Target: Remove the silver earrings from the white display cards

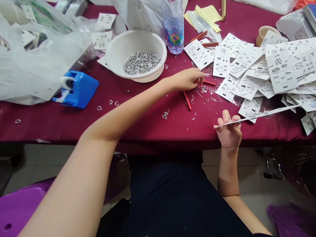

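Observation:
My left hand (189, 79) reaches over the cloth with its fingers curled together; what they hold, if anything, is too small or hidden to make out. Beneath and beside it lie two red handles (187, 100) of a tool whose head is covered by the hand. Small loose metal jewelry pieces (212, 90) are scattered just right of these fingers. My right hand (229, 133) grips a white earring card (269, 113) by its left end, from below. The card is held nearly edge-on above the table, with metal pieces along its upper face.
A white bowl (111, 49) of small metal pieces stands behind my left forearm, near a water bottle (175, 36). Many earring cards (281, 70) are heaped at the right. A blue tape dispenser (85, 90) and plastic bags (37, 69) occupy the left.

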`<state>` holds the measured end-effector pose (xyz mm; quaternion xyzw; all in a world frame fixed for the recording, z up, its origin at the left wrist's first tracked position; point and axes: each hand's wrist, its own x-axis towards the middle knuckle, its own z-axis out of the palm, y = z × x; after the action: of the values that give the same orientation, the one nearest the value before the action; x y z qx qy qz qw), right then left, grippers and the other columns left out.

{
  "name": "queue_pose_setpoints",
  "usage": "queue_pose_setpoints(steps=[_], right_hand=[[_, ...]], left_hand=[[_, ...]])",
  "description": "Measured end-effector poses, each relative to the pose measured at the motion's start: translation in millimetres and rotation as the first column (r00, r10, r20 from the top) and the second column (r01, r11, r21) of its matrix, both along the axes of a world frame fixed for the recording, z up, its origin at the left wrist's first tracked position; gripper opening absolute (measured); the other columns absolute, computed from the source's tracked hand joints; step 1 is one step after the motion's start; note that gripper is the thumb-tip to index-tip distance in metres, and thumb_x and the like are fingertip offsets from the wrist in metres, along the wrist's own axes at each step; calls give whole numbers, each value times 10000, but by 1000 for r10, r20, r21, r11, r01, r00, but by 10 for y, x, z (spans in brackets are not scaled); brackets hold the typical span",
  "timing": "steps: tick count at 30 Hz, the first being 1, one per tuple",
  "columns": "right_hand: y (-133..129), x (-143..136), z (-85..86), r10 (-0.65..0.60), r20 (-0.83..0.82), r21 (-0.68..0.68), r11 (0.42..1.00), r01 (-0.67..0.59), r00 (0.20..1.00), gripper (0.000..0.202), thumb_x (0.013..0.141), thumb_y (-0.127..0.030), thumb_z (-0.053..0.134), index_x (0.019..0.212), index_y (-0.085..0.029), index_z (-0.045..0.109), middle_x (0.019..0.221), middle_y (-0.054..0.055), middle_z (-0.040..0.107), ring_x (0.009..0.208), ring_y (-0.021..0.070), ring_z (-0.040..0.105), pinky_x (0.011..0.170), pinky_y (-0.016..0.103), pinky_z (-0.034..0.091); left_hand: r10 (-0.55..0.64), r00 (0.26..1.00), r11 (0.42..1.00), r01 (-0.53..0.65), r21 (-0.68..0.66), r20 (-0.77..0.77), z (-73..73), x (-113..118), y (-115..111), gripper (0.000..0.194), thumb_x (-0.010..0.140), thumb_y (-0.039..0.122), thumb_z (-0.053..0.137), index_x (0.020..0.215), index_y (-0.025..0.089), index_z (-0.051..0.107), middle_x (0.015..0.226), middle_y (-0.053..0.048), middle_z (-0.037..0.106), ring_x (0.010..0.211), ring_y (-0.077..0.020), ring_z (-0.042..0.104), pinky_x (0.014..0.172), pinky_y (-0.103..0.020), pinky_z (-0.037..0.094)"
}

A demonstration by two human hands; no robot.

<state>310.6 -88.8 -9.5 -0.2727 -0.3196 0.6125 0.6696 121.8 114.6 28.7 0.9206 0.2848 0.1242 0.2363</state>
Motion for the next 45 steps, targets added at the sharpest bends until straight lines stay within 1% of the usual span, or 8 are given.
queue_pose_setpoints(steps=[10, 18, 25, 28, 31, 36, 41, 45], right_hand=[[-2, 16, -2, 40, -32, 82, 996, -37, 999, 170, 702, -330, 868, 777, -341, 715, 647, -65, 508, 493, 24, 468, 461, 118, 571], [5, -8, 28, 40, -9, 54, 998, -40, 999, 189, 674, -334, 879, 714, -308, 696, 626, -64, 507, 473, 35, 476, 411, 130, 537], [-3, 3, 54, 16, 41, 48, 999, -18, 999, 360, 641, -402, 892, 681, -236, 574, 589, -78, 419, 444, 28, 420, 394, 117, 508], [-9, -30, 88, 11, 91, 46, 999, -15, 996, 452, 613, -439, 899, 647, -215, 507, 564, -85, 414, 420, 30, 403, 390, 127, 494], [-9, -160, 143, 70, 62, 105, 992, -77, 996, 422, 705, -401, 852, 649, -210, 479, 556, -84, 435, 412, 32, 422, 424, 126, 495], [6, -522, 248, 216, 25, 210, 954, -216, 976, 465, 800, -440, 759, 627, -198, 402, 547, -76, 422, 394, 46, 448, 413, 142, 469], [4, -793, 340, 308, 29, 268, 914, -304, 951, 446, 809, -451, 738, 641, -202, 408, 569, -73, 450, 411, 54, 503, 419, 152, 480], [-5, -901, 390, 318, 41, 235, 918, -319, 947, 446, 797, -445, 745, 614, -200, 420, 545, -72, 456, 390, 57, 500, 397, 146, 467]], left_hand=[[58, 994, 991, -46, 124, -98, -84, 222, -124, 227, 861, 109, 481, 999, 139, 659, 1033, -114, 623, 980, -215, 568, 787, -334, 408], [66, 993, 991, -52, 127, -103, -86, 158, -105, 269, 853, 83, 451, 1011, 122, 665, 965, -107, 601, 903, -192, 547, 812, -323, 427], [124, 971, 992, -122, -22, 206, -6, -53, -365, 200, 913, 195, 507, 950, 142, 697, 923, -94, 657, 877, -163, 583, 853, -321, 468], [176, 910, 972, -100, -213, 376, 124, -174, -712, 128, 884, 217, 579, 905, 161, 692, 906, -72, 700, 836, -142, 615, 813, -304, 507], [266, 809, 914, -39, -403, 524, 259, -274, -1150, 95, 870, 215, 603, 892, 160, 677, 937, -69, 714, 846, -131, 653, 798, -286, 550], [451, 648, 803, 5, -595, 614, 349, -416, -1714, 121, 841, 287, 694, 890, 188, 645, 945, -53, 704, 843, -128, 681, 788, -276, 590], [572, 496, 728, 59, -683, 653, 293, -579, -1916, 212, 814, 356, 764, 839, 210, 612, 861, -13, 668, 787, -120, 695, 739, -256, 604], [593, 479, 728, 27, -685, 648, 243, -685, -1975, 253, 835, 406, 742, 844, 211, 581, 881, -26, 683, 809, -144, 716, 736, -283, 614]])
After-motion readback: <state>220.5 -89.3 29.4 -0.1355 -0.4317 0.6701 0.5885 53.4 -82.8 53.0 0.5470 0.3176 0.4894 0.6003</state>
